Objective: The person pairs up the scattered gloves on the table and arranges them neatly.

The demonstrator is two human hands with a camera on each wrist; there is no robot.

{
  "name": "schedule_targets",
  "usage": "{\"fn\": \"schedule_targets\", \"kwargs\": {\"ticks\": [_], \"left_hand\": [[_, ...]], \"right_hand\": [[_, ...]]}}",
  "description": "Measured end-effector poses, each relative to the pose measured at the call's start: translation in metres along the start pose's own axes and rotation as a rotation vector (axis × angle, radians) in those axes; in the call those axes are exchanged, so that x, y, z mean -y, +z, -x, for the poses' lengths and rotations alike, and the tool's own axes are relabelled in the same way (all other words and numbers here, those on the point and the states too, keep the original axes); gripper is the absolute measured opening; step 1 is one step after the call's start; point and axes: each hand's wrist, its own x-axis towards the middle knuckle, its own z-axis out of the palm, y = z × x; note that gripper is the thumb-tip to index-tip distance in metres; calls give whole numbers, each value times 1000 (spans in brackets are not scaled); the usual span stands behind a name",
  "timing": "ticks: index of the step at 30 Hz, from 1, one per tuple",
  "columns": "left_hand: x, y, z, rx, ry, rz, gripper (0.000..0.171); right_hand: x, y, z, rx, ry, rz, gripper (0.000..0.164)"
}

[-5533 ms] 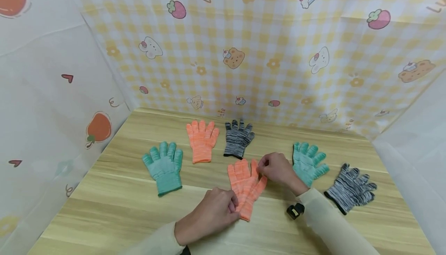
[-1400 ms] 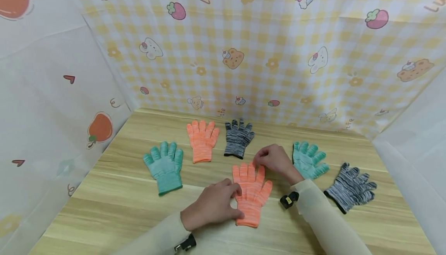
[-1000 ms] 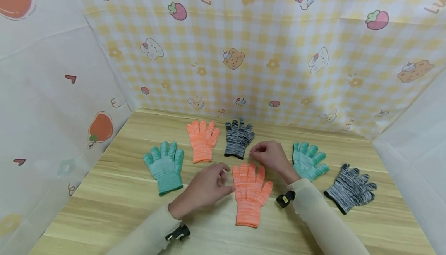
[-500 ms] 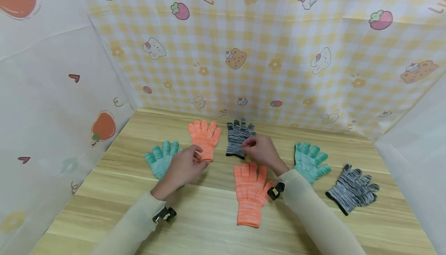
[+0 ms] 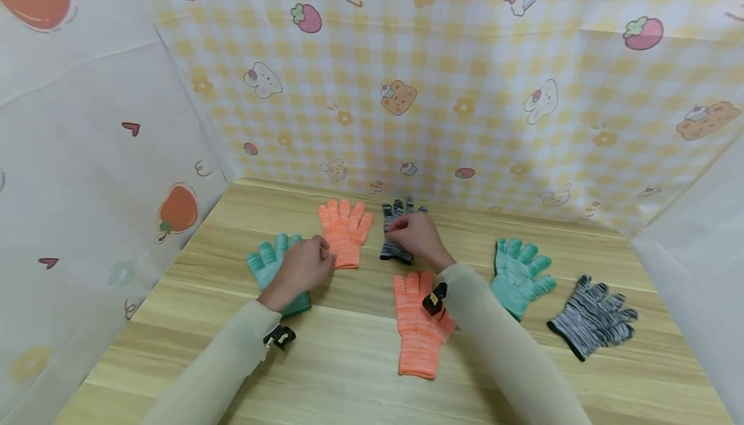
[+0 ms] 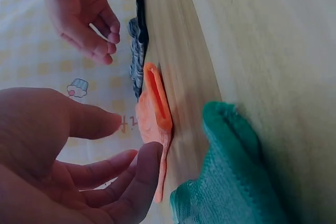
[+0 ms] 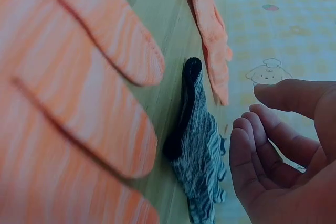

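My left hand [image 5: 305, 265] reaches over the left teal glove [image 5: 266, 269], fingers loosely bent beside the cuff of the back orange glove [image 5: 345, 228]. In the left wrist view thumb and fingers stand apart, with a fingertip in front of that orange glove [image 6: 152, 114]; I cannot tell if they touch. My right hand [image 5: 420, 234] hovers over the back grey-black striped glove [image 5: 395, 250] and hides part of it. Nothing shows between its thumb and fingers in the right wrist view, beside the striped glove [image 7: 197, 135]. The front orange glove [image 5: 418, 341] lies flat, partly under my right wrist.
Farther right lie another teal glove [image 5: 514, 276], partly behind my right sleeve, and another grey-black striped glove [image 5: 595, 318] near the edge of the wooden table [image 5: 343, 360]. A yellow checked cloth [image 5: 442, 134] rises behind the table.
The front orange glove was shifted and spread straighter, then let go. My left hand moved left and back to the other orange glove; my right hand moved left and back over the striped glove.
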Motion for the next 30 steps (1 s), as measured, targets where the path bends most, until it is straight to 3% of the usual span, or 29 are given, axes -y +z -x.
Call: {"fn": "schedule_targets", "kwargs": {"ticks": [3, 7, 10, 21, 30], "left_hand": [[0, 2, -6, 37, -25, -26, 20], [1, 5, -12, 79, -70, -52, 46], [2, 7, -16, 103, -105, -50, 53], [-1, 8, -19, 167, -169, -80, 54], [-6, 11, -13, 153, -143, -93, 53]], "right_hand": [[1, 4, -7, 0, 4, 24, 15], [2, 9, -13, -3, 20, 20, 15], [4, 11, -17, -9, 35, 3, 15], [10, 17, -28, -33, 23, 35, 11], [17, 24, -34, -33, 61, 82, 9]]}}
